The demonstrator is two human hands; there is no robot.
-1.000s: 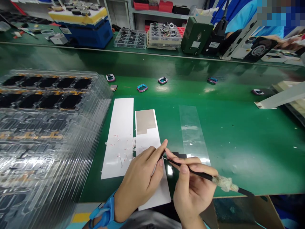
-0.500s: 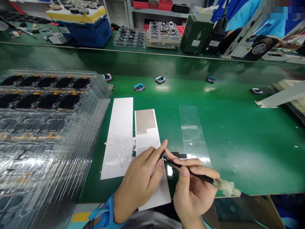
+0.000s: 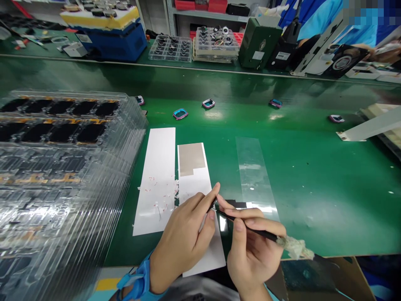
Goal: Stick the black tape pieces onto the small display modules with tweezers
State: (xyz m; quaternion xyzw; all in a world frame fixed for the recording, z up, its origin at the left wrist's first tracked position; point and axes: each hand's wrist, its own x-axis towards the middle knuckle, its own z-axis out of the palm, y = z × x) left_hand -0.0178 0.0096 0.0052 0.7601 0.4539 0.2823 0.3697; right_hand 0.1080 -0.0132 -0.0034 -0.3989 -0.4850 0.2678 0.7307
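Note:
My left hand [image 3: 188, 234], with a blue band on its wrist, pinches a small dark-edged piece [image 3: 214, 204] between thumb and forefinger. Most of that piece is hidden by the fingers. In my right hand [image 3: 255, 246] is a slim black tool [image 3: 263, 232] that looks like tweezers, a crumpled pale wad [image 3: 296, 247] wrapped round its rear part. Its thin tip meets the piece at my left fingertips. Under the hands lies a white sheet [image 3: 200, 184] with a grey-brown patch at its top. Left of it is another white sheet [image 3: 159, 154] scattered with tiny red and white scraps.
Stacked clear trays [image 3: 125, 121] holding black screens fill the left side. A clear film strip [image 3: 250, 154] lies right of the sheets. Several small watch-like cases, one with a blue inside [image 3: 181, 113], sit along the back. A white bracket [image 3: 369, 123] stands at right.
The small cases at the back have shifted slightly left relative to the sheets. My right hand and the rear of the black tool have moved a little left; my left hand stays almost still.

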